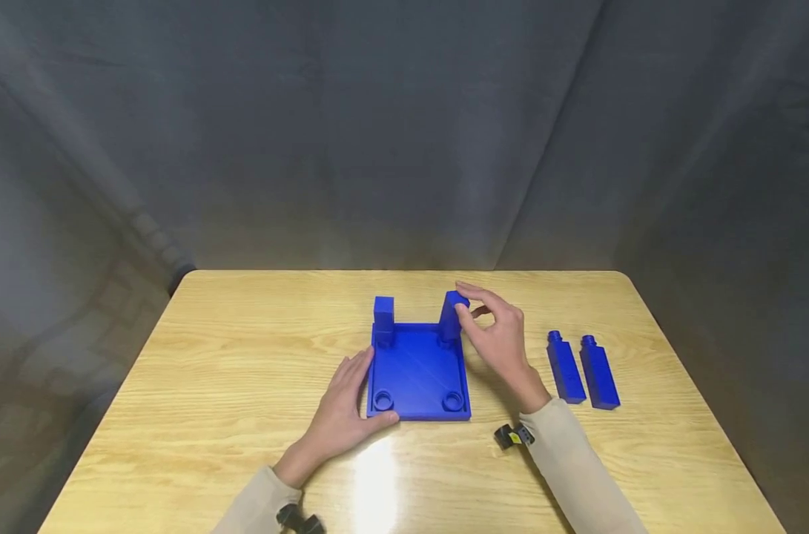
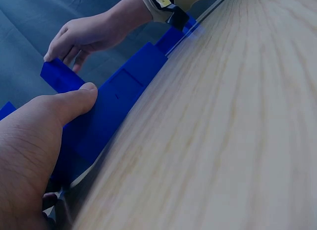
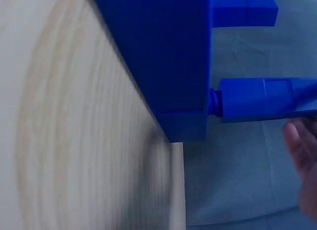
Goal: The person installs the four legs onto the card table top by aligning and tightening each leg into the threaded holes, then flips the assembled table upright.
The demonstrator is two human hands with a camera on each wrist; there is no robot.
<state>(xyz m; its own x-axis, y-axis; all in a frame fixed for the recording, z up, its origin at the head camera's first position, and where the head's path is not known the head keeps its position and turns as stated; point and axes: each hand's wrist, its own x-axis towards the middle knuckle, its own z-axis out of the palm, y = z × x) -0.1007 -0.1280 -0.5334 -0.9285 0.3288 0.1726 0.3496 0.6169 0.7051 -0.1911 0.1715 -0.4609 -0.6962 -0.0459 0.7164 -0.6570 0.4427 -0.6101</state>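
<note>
A blue square tray-like base point(image 1: 417, 371) lies on the table with raised edges and two round sockets at its near corners. Around its near left corner, my left hand point(image 1: 340, 419) holds it, thumb along the front edge and fingers at the left side. My right hand point(image 1: 500, 334) pinches the top of a blue table leg point(image 1: 448, 319) standing at the far right corner, slightly tilted. In the right wrist view, some of that leg's threaded neck point(image 3: 214, 102) shows between leg and base. Another blue leg point(image 1: 384, 319) stands upright at the far left corner.
Two loose blue legs, one point(image 1: 566, 371) beside the other point(image 1: 600, 374), lie on the wooden table point(image 1: 244, 326) to the right, threaded ends pointing away. A dark grey curtain point(image 1: 391, 148) hangs behind the table's far edge.
</note>
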